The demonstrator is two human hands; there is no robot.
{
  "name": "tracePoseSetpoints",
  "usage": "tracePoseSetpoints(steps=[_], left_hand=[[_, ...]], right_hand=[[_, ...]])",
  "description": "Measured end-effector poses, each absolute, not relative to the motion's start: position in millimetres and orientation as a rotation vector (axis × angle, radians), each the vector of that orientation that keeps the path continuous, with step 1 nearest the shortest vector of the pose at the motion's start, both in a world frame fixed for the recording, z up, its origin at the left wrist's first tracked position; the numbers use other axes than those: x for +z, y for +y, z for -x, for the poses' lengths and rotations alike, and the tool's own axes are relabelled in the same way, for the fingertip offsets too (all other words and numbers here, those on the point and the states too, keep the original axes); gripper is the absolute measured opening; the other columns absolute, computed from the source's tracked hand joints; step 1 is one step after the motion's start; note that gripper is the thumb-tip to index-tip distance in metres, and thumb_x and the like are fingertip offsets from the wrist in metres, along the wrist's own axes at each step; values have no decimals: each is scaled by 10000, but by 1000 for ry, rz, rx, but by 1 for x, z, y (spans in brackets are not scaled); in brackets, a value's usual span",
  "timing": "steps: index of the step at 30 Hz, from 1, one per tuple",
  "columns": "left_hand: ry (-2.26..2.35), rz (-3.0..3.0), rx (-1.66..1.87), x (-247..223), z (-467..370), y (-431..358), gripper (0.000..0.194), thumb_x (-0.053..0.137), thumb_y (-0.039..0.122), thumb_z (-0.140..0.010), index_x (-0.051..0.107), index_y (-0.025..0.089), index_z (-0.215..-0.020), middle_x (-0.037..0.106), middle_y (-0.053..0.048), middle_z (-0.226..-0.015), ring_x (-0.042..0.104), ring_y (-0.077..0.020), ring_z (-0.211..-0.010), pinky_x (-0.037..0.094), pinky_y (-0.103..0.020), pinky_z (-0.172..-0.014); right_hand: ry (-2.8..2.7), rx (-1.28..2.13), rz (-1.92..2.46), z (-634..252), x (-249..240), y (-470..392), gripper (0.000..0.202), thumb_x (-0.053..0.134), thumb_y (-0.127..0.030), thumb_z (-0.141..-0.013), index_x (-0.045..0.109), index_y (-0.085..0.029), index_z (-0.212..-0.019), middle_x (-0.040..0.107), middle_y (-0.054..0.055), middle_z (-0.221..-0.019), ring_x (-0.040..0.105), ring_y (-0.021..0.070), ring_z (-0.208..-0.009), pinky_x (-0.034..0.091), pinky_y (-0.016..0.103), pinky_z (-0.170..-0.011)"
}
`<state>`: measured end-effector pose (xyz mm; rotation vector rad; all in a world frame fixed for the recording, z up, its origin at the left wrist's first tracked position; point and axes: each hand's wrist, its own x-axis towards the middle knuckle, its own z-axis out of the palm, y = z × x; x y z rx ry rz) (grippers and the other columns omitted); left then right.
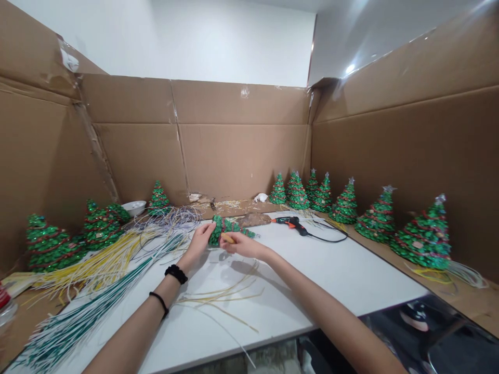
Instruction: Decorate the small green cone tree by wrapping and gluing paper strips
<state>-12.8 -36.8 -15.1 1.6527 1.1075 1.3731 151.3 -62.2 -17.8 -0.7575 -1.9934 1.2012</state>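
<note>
While the left, right and far sides are enclosed by cardboard walls (241, 150), the middle is filled by a white tabletop (312, 275). Across its left, a bundle of green and white strands (105, 296) is spread, with yellow strands (97, 259) laid beyond it. On the right, a row of decorated trees (424, 236) is ranged along the cardboard wall, several topped with silvery stars. Toward the far edge, right of the middle, a black and orange glue gun (298, 226) is set down. Left of it, near the far middle, a small tree (230, 226) is held tipped on its side, its broad base turned left and its tip right. It is covered in dense, dark green, tufted pieces, crossed by thin reddish lines, and something clear is seen at the tip. Its base end is gripped by the left hand (201, 238), the fingers curled closed on it. By the right hand (245, 245), fingers pinched together, a wooden handle (227, 238) is held before the tree; whether the two are touching cannot be told.
</note>
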Motion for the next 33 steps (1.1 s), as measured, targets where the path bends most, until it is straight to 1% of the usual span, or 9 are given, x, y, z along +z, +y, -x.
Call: tracePoseSetpoints(steps=[4,7,11,15,20,24,28,30,33], left_hand=[[1154,-1674,1419,-19,17,-31,380,525,519,-728,623,153,-759,649,-49,-774,563,-185,-739,426,-278,-688],[1326,-1844,1443,-21,21,-30,348,458,482,-779,608,168,-770,659,-62,-807,569,-203,-775,417,-296,-721],[1580,-2003,1392,-22,19,-38,279,362,402,-839,560,205,-843,636,-40,-795,560,-199,-733,406,-301,-692],[1603,-2000,1379,-26,16,-43,218,329,360,-854,492,225,-905,601,-22,-777,554,-194,-711,408,-301,-681],[1606,-1961,1565,-30,16,-40,118,392,307,-824,432,224,-898,541,-28,-806,529,-211,-765,401,-324,-728],[1538,-2084,1773,-22,15,-46,147,433,334,-838,507,215,-885,535,-52,-867,482,-230,-875,366,-353,-836],[1269,-2191,1637,-8,6,-58,224,451,374,-859,610,216,-861,601,-43,-857,477,-220,-894,367,-339,-848],[1169,-2103,1615,-4,2,-61,231,500,390,-836,642,207,-837,611,-43,-837,494,-211,-875,389,-322,-819],[1057,-1941,1576,-4,1,-59,244,588,415,-772,671,191,-819,603,-34,-778,508,-180,-757,415,-282,-698]], right_hand=[[-1837,1195,777,-158,-18,-53,391,614,-535,-704,528,-157,-746,407,-50,-608,329,79,-553,249,219,-516],[-1801,1160,826,-163,-15,-52,452,608,-601,-679,533,-156,-694,377,-56,-574,310,77,-543,232,221,-514],[-1768,1146,830,-166,-12,-54,451,619,-597,-658,498,-163,-640,376,-62,-563,325,73,-545,234,217,-519],[-1751,1136,866,-166,-13,-53,423,639,-558,-643,482,-166,-612,375,-74,-522,326,67,-512,236,215,-508],[-1755,1136,887,-165,-15,-50,336,628,-481,-670,540,-159,-635,492,-54,-498,383,80,-498,269,221,-518],[-1662,1070,859,-164,-10,-52,309,628,-461,-665,558,-161,-660,538,-44,-539,443,95,-533,319,231,-560],[-1606,1100,838,-163,-4,-57,356,663,-496,-622,555,-160,-660,449,-70,-506,391,83,-511,285,226,-528],[-1585,1163,801,-163,-2,-60,400,681,-528,-595,541,-157,-645,405,-78,-506,350,71,-505,253,225,-518],[-1515,1278,771,-164,1,-63,447,706,-556,-563,532,-156,-660,369,-85,-517,298,56,-496,204,223,-508]])
